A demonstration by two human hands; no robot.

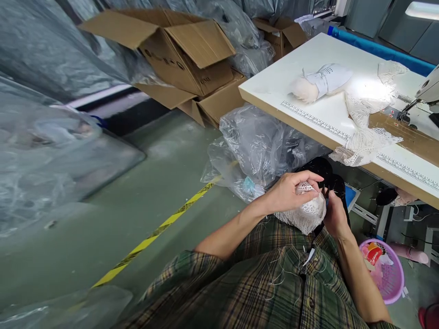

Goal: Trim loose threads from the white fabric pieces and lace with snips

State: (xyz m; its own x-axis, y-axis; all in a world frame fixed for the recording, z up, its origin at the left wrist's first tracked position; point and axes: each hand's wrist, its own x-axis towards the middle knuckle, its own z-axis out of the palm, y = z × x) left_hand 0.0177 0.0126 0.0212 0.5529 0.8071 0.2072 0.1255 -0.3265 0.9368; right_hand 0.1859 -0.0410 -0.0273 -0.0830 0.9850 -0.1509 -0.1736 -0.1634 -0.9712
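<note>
White lace fabric (310, 212) is bunched up above my lap. My left hand (297, 189) grips it from the left, fingers bent over its top. At its right edge is my right hand (334, 212), closed around a small dark tool (325, 191) whose pointed tips show beside the lace; it looks like thread snips. More white lace (365, 141) lies on the sewing table (270, 82) and hangs over its front edge. Behind it a tied white bundle (324, 82) rests on the tabletop.
The sewing machine (425, 89) stands at the right. Open cardboard boxes (185, 59) and clear plastic bags (260, 141) lie left of the table. A pink basket (393, 272) with scraps sits on the floor at lower right. Yellow-black tape (154, 235) crosses the floor.
</note>
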